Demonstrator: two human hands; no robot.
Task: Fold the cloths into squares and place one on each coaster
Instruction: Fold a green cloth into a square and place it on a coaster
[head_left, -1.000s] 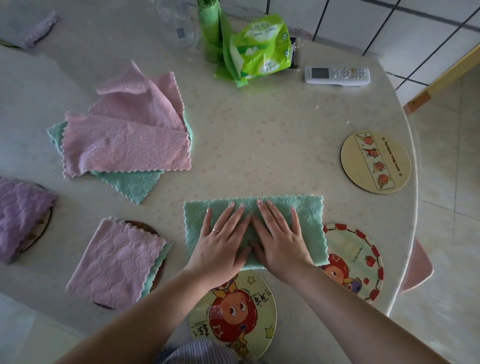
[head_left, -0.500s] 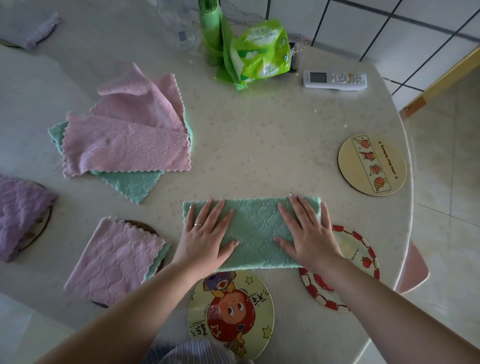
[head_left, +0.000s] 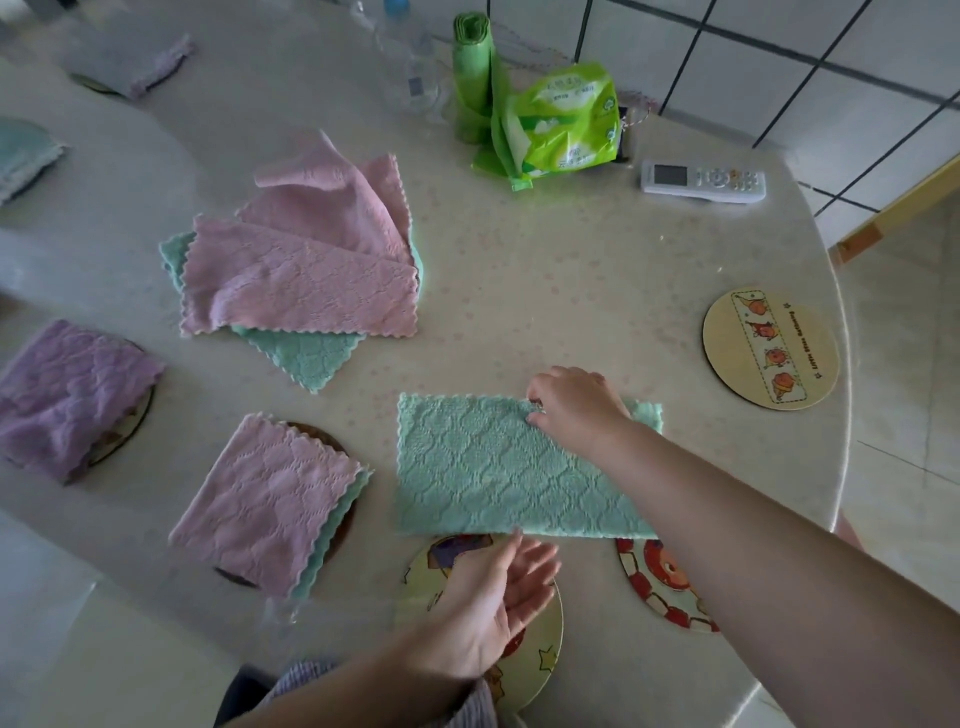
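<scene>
A green cloth (head_left: 483, 467), folded into a long rectangle, lies near the table's front edge. My right hand (head_left: 574, 402) pinches its far edge near the middle. My left hand (head_left: 493, 597) hovers with fingers spread just below the cloth's near edge, above a cartoon coaster (head_left: 530, 670). A red-rimmed coaster (head_left: 660, 587) peeks out under the cloth's right end. A bare yellow coaster (head_left: 771, 348) sits at the right. A folded pink-and-green cloth (head_left: 270, 499) covers a dark coaster, and a folded purple cloth (head_left: 67, 395) covers another at the left.
A loose pile of pink and green cloths (head_left: 301, 270) lies at the middle left. At the back stand a green tissue pack (head_left: 561, 119), a green roll (head_left: 470, 62), a clear bottle (head_left: 410, 62) and a white remote (head_left: 701, 182). More folded cloths sit far left.
My right hand left the cloth's right end and now pinches the far edge near the middle. My left hand lifted off the cloth and drew back toward me.
</scene>
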